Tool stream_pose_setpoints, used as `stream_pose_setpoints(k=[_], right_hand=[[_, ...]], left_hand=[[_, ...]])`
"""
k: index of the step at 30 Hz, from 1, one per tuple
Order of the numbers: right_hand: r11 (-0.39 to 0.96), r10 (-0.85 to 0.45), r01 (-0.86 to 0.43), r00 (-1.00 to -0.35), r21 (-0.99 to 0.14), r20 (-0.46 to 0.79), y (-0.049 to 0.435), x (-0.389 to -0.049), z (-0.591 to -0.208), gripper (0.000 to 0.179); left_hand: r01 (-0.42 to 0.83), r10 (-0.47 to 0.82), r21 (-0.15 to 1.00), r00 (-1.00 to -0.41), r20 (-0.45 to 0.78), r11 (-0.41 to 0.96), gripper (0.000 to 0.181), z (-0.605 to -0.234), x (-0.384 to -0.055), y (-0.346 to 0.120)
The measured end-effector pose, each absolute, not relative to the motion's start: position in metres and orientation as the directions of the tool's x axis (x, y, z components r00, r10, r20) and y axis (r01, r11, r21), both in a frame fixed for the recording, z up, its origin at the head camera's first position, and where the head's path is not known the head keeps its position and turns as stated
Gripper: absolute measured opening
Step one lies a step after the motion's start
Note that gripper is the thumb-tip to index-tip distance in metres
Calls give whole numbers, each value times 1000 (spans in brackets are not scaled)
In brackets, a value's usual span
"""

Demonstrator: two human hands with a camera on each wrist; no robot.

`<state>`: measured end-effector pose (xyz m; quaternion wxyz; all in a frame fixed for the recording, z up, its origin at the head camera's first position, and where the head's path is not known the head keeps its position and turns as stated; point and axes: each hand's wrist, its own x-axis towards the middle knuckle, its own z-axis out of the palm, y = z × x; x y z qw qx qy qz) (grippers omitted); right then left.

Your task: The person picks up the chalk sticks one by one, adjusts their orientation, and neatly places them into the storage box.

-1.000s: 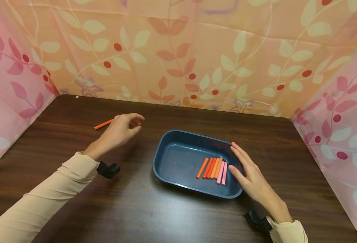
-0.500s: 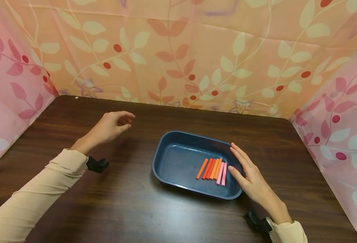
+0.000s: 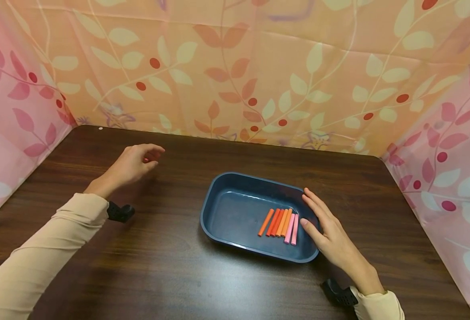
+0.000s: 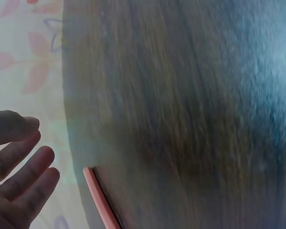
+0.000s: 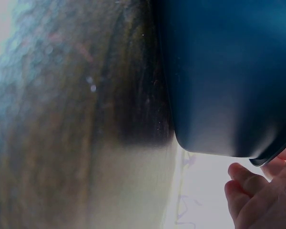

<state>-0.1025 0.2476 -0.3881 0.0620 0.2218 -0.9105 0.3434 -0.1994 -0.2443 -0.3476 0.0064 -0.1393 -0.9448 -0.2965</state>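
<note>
My left hand hovers over the far left of the table, fingers loosely bent and apart, with nothing seen between them. Close by its fingertips in the left wrist view lies an orange-pink stick, like a piece of chalk; the hand hides it in the head view. On the right, my right hand rests at the right end of a dark blue tray, thumb over the rim and longer fingers stretched along the outside. Inside the tray, several orange, red and pink sticks lie side by side towards the right.
The dark wooden table reaches back to a flowered curtain, which also hangs at both sides. A small white spot marks the far left edge. Black wrist cameras are worn below both hands.
My left hand has moved left and slightly away, covering the orange stick that showed behind it a second ago. The right hand and tray have stayed put.
</note>
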Motion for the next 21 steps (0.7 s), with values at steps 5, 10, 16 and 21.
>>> stream_pose_setpoints(k=[5, 10, 16, 21], right_hand=[[669, -358, -438, -898, -601, 256, 247, -102, -388, 63], [668, -357, -435, -899, -603, 254, 247, -102, -387, 63], [668, -356, -435, -899, -604, 254, 247, -102, -387, 63], [665, -357, -435, -899, -607, 253, 247, -102, -388, 63]], left_hand=[[265, 252, 531, -963, 99, 805, 37, -351, -203, -252], [251, 235, 508, -967, 98, 824, 37, -354, -204, -260], [229, 229, 480, -972, 59, 847, 39, -357, -205, -270], [212, 225, 435, -974, 22, 875, 38, -361, -209, -278]])
